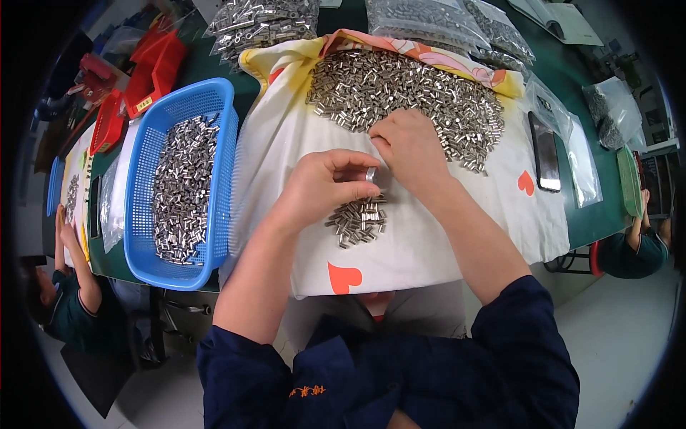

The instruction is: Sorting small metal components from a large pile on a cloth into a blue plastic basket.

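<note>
My left hand (pixel 314 187) pinches a short silver metal ring or sleeve (pixel 371 174) between thumb and fingertips. Close to its right, my right hand (pixel 414 151) has its fingers curled together at the lower edge of a large pile of small metal cylinders (pixel 429 89). Whether anything is between those right fingers is hidden. Below both hands lies a smaller heap of the same metal cylinders (pixel 357 223). Both piles rest on a white cloth (pixel 457 229) with red hearts and a yellow and pink rolled far edge.
At left stands a blue plastic basket (pixel 221 179) with many metal cylinders in it. Red bins (pixel 152 71) sit beyond it. Bags of metal parts (pixel 268 28) lie along the far side. A phone (pixel 545 151) lies at right. Other people (pixel 636 250) sit at both sides.
</note>
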A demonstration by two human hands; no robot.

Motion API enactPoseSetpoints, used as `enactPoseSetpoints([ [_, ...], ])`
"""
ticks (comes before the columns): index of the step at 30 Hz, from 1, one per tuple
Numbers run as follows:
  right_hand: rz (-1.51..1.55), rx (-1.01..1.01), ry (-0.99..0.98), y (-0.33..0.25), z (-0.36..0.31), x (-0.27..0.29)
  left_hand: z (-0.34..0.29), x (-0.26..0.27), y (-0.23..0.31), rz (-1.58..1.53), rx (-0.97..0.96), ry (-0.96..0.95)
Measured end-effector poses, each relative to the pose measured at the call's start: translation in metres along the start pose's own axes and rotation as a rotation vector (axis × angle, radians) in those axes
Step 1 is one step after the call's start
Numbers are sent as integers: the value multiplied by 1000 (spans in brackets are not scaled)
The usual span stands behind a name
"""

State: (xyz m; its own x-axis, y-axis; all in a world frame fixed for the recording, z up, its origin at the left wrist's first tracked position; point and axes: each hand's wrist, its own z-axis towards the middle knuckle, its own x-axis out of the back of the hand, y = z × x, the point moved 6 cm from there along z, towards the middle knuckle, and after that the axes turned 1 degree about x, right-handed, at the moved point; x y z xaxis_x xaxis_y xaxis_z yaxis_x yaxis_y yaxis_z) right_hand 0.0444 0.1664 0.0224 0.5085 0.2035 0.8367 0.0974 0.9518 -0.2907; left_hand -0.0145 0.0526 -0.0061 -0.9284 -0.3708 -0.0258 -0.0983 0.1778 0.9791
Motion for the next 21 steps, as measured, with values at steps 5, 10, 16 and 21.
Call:
enactPoseSetpoints([
  [5,11,21,-181,-3,-7,3,6,9,1,-210,-50,77],
  [10,575,-312,-158,-4,-5,21,4,16,-1,-261,-81,138],
  [16,722,-275,-143,-11,-10,19,3,14,3,-268,-79,128],
  [21,409,-4,38,-27,-9,28,3,14,3,-180,-60,172],
])
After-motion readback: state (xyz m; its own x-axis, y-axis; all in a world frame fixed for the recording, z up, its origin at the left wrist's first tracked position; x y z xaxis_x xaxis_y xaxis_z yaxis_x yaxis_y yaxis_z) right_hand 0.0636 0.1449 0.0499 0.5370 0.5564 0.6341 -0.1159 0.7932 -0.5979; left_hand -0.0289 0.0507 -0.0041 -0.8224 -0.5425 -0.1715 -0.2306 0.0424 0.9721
